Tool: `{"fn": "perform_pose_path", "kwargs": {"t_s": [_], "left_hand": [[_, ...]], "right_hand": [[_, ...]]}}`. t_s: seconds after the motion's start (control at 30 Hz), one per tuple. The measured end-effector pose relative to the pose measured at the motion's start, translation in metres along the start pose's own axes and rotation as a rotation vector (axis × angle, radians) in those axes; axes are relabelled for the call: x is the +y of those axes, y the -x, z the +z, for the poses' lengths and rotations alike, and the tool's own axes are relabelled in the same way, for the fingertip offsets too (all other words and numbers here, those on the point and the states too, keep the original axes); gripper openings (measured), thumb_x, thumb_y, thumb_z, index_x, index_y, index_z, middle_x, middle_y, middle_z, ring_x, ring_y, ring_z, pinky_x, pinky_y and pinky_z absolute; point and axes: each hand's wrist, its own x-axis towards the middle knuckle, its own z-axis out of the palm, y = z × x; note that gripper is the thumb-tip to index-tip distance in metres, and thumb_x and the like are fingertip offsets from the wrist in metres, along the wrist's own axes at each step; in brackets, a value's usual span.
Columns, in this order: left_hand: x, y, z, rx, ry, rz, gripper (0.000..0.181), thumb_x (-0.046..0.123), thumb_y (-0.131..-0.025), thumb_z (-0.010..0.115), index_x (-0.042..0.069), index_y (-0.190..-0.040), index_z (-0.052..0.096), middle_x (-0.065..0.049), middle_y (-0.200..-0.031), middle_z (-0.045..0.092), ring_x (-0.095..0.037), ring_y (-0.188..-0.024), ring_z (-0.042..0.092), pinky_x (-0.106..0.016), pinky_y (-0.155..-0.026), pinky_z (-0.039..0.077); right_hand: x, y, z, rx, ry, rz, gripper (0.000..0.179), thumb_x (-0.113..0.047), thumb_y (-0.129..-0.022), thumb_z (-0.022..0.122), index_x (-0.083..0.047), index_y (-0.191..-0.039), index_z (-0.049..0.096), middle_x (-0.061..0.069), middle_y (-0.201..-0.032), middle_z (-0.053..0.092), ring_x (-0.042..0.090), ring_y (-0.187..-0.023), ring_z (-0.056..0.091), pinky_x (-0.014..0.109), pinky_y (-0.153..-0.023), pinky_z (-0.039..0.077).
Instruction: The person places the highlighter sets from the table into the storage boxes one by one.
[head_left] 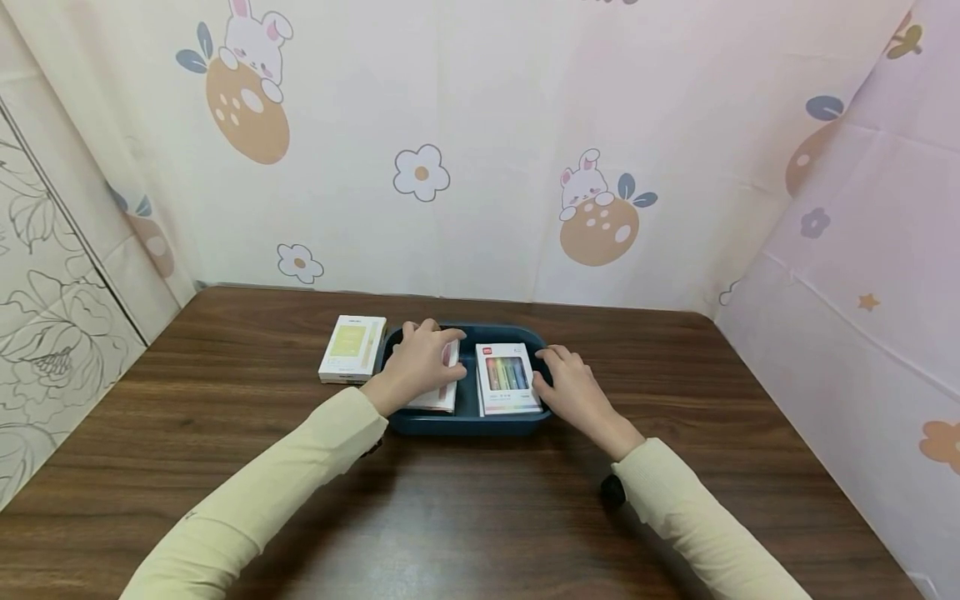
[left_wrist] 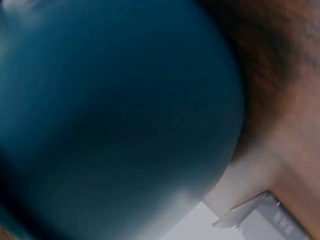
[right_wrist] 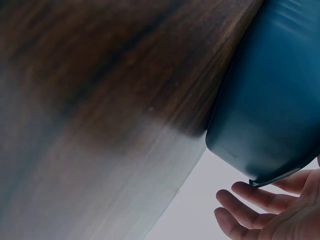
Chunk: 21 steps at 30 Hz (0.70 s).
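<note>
A dark blue plastic bin [head_left: 468,427] stands on the table with two flat boxes inside. My left hand [head_left: 420,362] reaches over its left end, fingers and thumb spread above a white and pink box [head_left: 437,400] that it partly covers. On the right side of the bin lies a white box with colored sticks pictured on it [head_left: 510,400]. My right hand [head_left: 576,385] is at the bin's right end, fingers loosely bent, with fingertips right at the rim in the right wrist view. The bin's outer wall [left_wrist: 125,100] fills most of the left wrist view, where my left fingers are hidden.
A white and yellow-green box [head_left: 351,350] lies on the brown wooden table [head_left: 480,517], just left of the bin. Behind the table hangs a curtain with rabbit and flower prints [head_left: 495,100]; more patterned cloth borders the sides.
</note>
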Motion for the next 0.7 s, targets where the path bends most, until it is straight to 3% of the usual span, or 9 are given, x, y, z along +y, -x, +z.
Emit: {"fn": "perform_pose_path", "kwargs": {"t_s": [0.23, 0.7], "left_hand": [[-0.002, 0.002, 0.010, -0.008, -0.005, 0.007, 0.051, 0.040, -0.078, 0.065, 0.027, -0.126, 0.055, -0.010, -0.118, 0.051, -0.030, -0.098, 0.041, -0.039, -0.065, 0.047], [-0.009, 0.001, 0.023, -0.059, -0.013, 0.003, 0.050, 0.039, -0.078, 0.065, 0.023, -0.125, 0.056, -0.012, -0.113, 0.053, -0.029, -0.094, 0.040, -0.040, -0.062, 0.045]], "right_hand": [[0.000, 0.000, 0.000, 0.005, 0.005, -0.002, 0.039, -0.023, -0.090, 0.051, 0.000, -0.122, 0.053, 0.020, -0.129, 0.049, 0.039, -0.113, 0.048, 0.054, -0.092, 0.039], [-0.001, 0.000, 0.000, -0.004, -0.006, 0.000, 0.040, -0.023, -0.091, 0.051, 0.000, -0.123, 0.052, 0.021, -0.129, 0.048, 0.040, -0.114, 0.047, 0.055, -0.093, 0.038]]}}
